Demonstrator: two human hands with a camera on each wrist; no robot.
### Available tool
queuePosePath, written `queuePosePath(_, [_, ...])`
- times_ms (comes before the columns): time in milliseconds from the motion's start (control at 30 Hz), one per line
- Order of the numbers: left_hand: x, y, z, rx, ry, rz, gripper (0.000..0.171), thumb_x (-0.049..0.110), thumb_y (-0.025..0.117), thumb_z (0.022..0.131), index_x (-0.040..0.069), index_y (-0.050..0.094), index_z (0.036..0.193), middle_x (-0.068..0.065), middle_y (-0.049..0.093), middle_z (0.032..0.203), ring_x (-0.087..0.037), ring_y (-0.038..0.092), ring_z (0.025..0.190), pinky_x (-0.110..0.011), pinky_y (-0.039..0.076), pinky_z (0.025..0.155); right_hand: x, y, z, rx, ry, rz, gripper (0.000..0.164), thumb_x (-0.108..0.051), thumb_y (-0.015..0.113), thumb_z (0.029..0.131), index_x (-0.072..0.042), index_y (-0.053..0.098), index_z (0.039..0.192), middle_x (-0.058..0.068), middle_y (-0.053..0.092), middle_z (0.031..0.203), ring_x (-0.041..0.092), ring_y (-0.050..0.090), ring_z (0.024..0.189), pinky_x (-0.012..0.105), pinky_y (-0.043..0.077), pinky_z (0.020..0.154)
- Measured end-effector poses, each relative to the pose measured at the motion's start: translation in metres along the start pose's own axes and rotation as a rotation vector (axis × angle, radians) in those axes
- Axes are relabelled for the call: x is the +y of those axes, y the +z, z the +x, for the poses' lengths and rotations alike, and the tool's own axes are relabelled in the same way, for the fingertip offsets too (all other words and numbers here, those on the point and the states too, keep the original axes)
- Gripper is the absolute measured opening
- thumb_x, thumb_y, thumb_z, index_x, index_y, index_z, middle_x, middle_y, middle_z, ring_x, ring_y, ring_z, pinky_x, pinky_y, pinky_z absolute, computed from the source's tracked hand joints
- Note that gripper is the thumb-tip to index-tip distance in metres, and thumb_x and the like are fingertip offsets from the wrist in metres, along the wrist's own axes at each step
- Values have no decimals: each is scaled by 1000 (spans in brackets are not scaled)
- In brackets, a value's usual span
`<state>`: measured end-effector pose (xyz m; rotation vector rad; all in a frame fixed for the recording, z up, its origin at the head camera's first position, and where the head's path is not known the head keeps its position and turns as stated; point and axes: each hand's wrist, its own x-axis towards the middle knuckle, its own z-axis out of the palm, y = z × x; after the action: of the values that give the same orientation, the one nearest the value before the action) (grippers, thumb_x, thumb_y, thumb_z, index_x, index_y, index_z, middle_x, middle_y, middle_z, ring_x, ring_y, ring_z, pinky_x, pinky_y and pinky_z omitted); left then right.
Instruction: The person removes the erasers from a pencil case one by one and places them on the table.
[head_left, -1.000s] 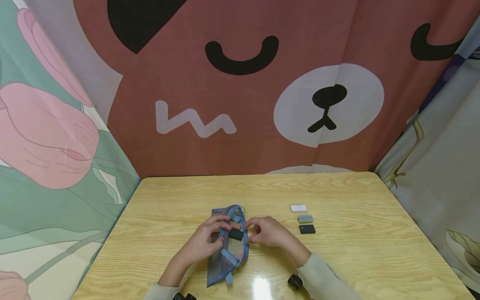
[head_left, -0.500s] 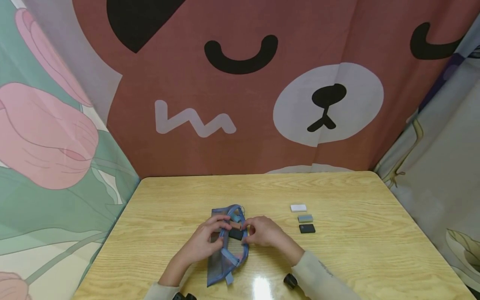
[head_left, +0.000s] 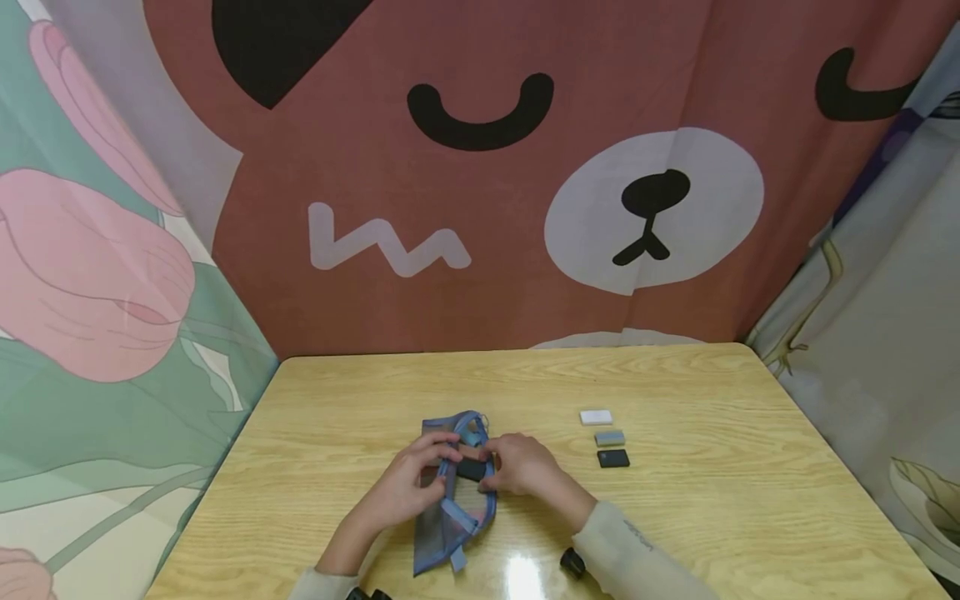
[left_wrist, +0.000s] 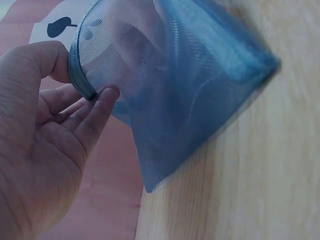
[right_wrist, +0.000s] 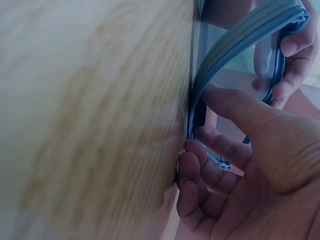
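A blue mesh zip pouch [head_left: 431,533] lies on the table with its mouth spread. My left hand [head_left: 411,482] grips the pouch's zipped edge, thumb on one side and fingers on the other. From the right, my right hand [head_left: 517,467] reaches over the opposite rim. In the right wrist view its thumb and index finger straddle a small dark block [right_wrist: 200,112] just inside the mouth; I cannot tell whether they pinch it. The other fingers curl outside the rim. Beside that block, an orange-brown piece [head_left: 470,452] shows inside the pouch.
To the right, a white block [head_left: 596,417], a grey-blue block [head_left: 610,437] and a black block [head_left: 613,458] lie in a column on the wooden table [head_left: 712,500]. A printed bear curtain [head_left: 487,308] hangs along the table's far edge.
My right hand has moved left, from the pouch's right rim to over it and into the mouth, covering part of the dark block. The left hand has stayed put.
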<state>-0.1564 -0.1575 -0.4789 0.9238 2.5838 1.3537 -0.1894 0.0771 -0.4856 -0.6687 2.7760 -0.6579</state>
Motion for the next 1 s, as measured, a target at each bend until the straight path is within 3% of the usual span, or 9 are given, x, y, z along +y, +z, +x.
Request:
queuePosePath(167, [0, 0, -1, -4, -14, 2, 31, -2, 61, 86, 4, 68, 116, -11, 50, 147, -32, 52, 132, -40, 54, 98, -3, 2, 3, 15, 10, -58, 33, -40, 88, 74, -23, 71, 96, -9, 63, 82, 12, 56, 75, 32, 47, 68])
queuePosePath(533, [2, 1, -2, -6, -37, -17, 31, -2, 61, 86, 3, 68, 115, -11, 49, 147, -31, 52, 131, -45, 54, 98, -8, 3, 2, 18, 38, -77, 25, -34, 85, 77, -23, 72, 96, -5, 68, 90, 19, 62, 84, 37, 51, 71])
queuePosePath(1000, [2, 0, 1, 0, -37, -19, 31, -4, 61, 86, 8, 69, 114, -12, 50, 146, -32, 54, 129, -40, 55, 97, -5, -1, 0, 33, -29, -17, 25, -25, 83, 75, -20, 73, 98, -9, 64, 79, 11, 53, 70, 31, 45, 62])
